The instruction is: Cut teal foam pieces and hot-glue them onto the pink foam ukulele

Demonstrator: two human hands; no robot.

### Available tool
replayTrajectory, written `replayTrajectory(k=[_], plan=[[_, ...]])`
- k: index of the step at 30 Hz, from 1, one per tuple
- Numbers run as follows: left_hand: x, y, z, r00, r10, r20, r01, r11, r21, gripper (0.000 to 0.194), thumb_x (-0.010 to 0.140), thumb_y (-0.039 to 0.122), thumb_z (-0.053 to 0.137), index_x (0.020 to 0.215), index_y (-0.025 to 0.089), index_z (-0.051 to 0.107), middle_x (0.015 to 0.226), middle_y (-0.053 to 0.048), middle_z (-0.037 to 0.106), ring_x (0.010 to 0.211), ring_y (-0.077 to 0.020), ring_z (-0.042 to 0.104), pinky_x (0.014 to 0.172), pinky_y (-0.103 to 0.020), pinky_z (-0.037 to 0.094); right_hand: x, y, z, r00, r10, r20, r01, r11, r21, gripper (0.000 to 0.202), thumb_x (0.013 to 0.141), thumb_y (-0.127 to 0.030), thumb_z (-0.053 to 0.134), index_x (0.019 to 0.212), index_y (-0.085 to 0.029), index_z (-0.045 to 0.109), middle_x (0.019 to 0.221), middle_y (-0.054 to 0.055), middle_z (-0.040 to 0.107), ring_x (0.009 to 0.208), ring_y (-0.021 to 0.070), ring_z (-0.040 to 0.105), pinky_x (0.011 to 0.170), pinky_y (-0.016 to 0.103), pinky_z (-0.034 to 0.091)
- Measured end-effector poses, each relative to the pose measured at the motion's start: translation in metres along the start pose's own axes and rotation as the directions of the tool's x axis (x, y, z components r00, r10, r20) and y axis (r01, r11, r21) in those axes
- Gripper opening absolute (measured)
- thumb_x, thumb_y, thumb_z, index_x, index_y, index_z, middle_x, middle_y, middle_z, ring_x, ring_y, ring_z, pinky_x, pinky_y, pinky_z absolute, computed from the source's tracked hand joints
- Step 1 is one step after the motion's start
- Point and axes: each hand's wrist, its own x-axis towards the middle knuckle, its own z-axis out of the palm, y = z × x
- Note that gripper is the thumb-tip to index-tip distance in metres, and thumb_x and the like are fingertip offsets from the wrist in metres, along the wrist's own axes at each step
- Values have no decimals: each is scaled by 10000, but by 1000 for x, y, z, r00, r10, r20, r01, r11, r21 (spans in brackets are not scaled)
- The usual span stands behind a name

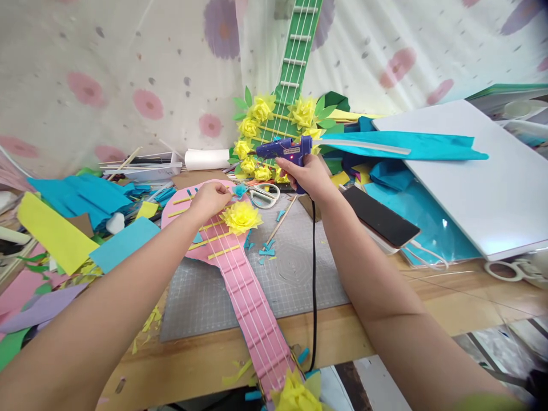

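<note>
My right hand [312, 176] is wrapped around a purple hot glue gun [278, 149], held above the mat with its nozzle pointing left and a small red light lit. A long pale glue stick [368, 146] juts from its back. My left hand [210, 198] pinches a small blue paper flower [240, 190] over the body of a pink paper guitar [252, 302]. Yellow strips and white strings run across the guitar. A large yellow paper flower [241, 217] sits on its body, and another yellow flower [297, 394] is at the neck's near end.
Behind stands a green paper guitar [295, 63] with yellow flowers. White-handled scissors [265, 196] and blue scraps lie on the grey cutting mat [192, 314]. Coloured paper [55, 234] crowds the left; a black phone [381, 216] and white board [483, 177] lie right. A black cord [314, 285] hangs down.
</note>
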Motion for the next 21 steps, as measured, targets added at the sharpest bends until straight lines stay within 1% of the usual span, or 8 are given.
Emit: replayTrajectory(k=[3,7,10,15,18,21], plan=[[-2,1,-4,998,49,28,-50,998,34,121,602,305,647,647,196,621,674,-16,676,613,-162,595,540,-254,418,-1,-1,0,1000,-3,7,3,1000,3,372,691,-548,665,716,-189,571,488,-22,487,394,83,413,379,245,358],[1,-3,-4,992,83,90,-74,992,-104,210,504,241,712,689,192,627,675,-10,671,637,-163,615,565,-249,448,-1,-2,0,1000,-3,7,3,1000,6,362,695,-541,664,729,-192,574,505,-15,492,408,89,419,393,252,362],[4,-6,-2,988,101,116,-83,985,-148,218,513,220,705,713,188,625,669,-11,665,638,-162,622,571,-252,459,-1,-2,0,1000,2,13,-2,1000,8,357,700,-534,661,742,-189,579,516,-8,495,420,95,428,399,257,362],[7,-12,1,981,161,104,-153,985,-81,219,555,252,693,757,191,635,719,-21,677,683,-171,636,579,-254,466,-1,-1,2,1000,9,12,-9,1000,2,360,705,-540,657,759,-193,580,522,-6,491,426,100,438,398,260,363],[8,-13,3,977,198,86,-195,980,-37,203,562,243,681,754,191,639,730,-22,681,711,-177,642,597,-256,471,-1,0,3,1000,17,3,-17,1000,-10,371,702,-551,657,770,-194,587,521,0,494,437,111,450,401,268,378],[8,-13,4,977,199,73,-197,980,-40,188,567,218,668,751,189,644,720,-23,681,714,-179,645,601,-257,473,-1,1,4,1000,23,8,-22,1000,-22,389,698,-571,653,755,-192,584,516,1,490,433,110,447,399,270,379]])
